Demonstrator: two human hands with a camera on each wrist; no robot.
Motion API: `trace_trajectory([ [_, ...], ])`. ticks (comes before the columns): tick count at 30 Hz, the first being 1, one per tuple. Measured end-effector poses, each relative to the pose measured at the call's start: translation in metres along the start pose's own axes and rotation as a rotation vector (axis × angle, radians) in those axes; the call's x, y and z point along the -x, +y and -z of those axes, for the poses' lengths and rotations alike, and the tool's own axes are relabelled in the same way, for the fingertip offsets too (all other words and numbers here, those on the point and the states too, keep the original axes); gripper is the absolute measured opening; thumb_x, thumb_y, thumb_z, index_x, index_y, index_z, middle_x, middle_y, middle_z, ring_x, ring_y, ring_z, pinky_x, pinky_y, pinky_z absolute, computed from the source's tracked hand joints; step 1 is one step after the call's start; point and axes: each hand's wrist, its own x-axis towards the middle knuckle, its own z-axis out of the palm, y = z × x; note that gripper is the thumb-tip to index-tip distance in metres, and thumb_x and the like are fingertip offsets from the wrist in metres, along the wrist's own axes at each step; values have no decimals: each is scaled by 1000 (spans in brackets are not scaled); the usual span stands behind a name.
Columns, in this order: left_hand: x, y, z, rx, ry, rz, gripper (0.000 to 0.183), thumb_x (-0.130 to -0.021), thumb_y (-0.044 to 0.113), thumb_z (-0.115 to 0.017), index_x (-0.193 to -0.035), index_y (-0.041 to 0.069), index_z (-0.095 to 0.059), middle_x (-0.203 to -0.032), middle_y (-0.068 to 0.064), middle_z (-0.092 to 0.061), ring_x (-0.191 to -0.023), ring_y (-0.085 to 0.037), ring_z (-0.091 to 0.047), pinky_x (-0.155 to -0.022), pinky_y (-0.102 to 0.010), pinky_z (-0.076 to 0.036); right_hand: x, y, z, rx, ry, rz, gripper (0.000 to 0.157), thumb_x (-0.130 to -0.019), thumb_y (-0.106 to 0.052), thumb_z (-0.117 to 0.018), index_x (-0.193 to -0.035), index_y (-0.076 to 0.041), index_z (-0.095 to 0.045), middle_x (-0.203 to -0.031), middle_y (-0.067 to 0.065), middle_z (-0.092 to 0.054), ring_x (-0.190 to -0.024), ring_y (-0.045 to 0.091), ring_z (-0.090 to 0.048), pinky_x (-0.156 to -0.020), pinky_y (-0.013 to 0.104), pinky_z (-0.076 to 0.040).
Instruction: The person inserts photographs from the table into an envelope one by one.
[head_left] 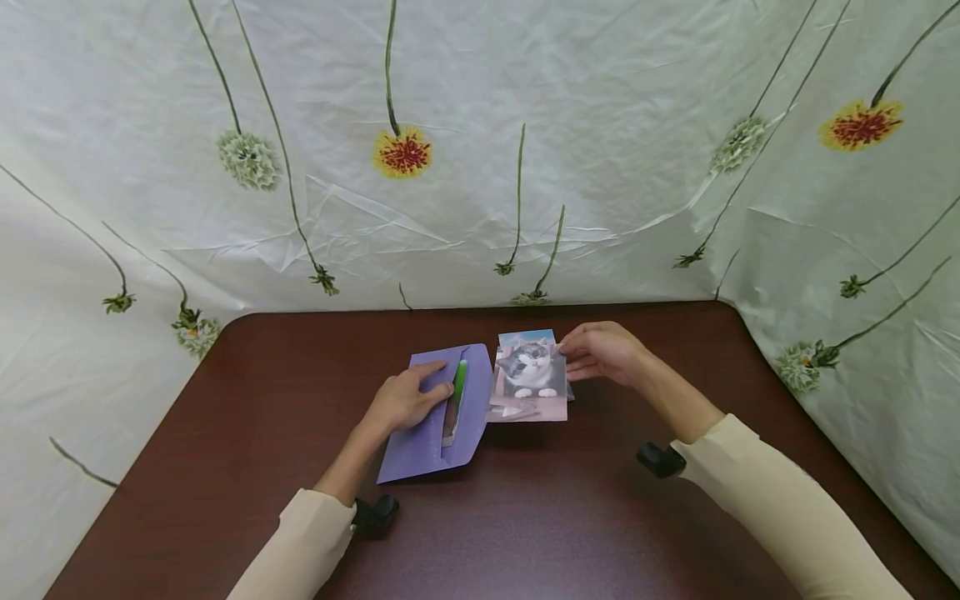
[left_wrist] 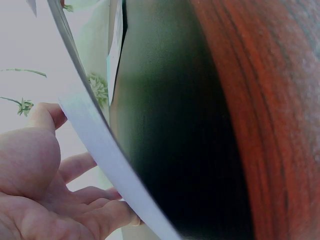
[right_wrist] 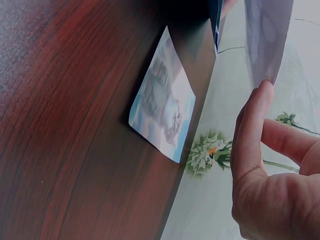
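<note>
1. Head view: the purple envelope (head_left: 427, 425) lies at the left and the cat picture card (head_left: 530, 379) just to its right, both on the far half of the dark red table (head_left: 510, 533); the open flap (head_left: 474, 417) faces the card, whose left edge is beside it; both long axes appear to run away from the person, roughly parallel; the left hand (head_left: 405, 402) is nearer the envelope, its extended fingers pressing there, thumb beside the mouth, where a green strip (head_left: 460, 379) shows; the right hand (head_left: 609, 354) is nearer the card and pinches its far right edge; no brand, label or writing can be read

2. Left wrist view: the envelope stands nearly edge-on, with thumb and spread fingers against one side; no lettering can be made out

3. Right wrist view: the fingertips hold the end of the card, seen from its pale back, raised above the table; a second picture card (right_wrist: 165, 97) rests on the wood, well apart from the hand; its printed picture shows no legible words
</note>
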Motion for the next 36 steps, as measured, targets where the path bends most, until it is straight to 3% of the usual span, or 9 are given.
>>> trace_trajectory([
  [20,0,0,0,-5,2,10,55,-100,36,-58,-148,11,-53,-145,-23,-56,-133,-48,-52,-106,-60,-43,-12,-2,-27,-33,8,15,18,-97,-2,-59,-111,9,-59,-99,8,-66,-76,18,-70,-82,36,-61],
  [27,0,1,1,-12,-1,3,55,-100,36,-58,-148,11,-53,-145,-23,-56,-133,-48,-52,-106,-59,-43,-18,1,-37,-36,-11,22,33,-98,-3,-57,-126,15,-56,-115,17,-61,-78,19,-70,-82,34,-61],
  [36,-1,1,0,-9,-9,12,56,-100,38,-57,-149,12,-52,-148,-23,-54,-136,-47,-49,-108,-59,-41,-21,3,-46,-57,-17,23,35,-99,-2,-57,-128,17,-56,-108,14,-61,-77,19,-70,-80,35,-61],
])
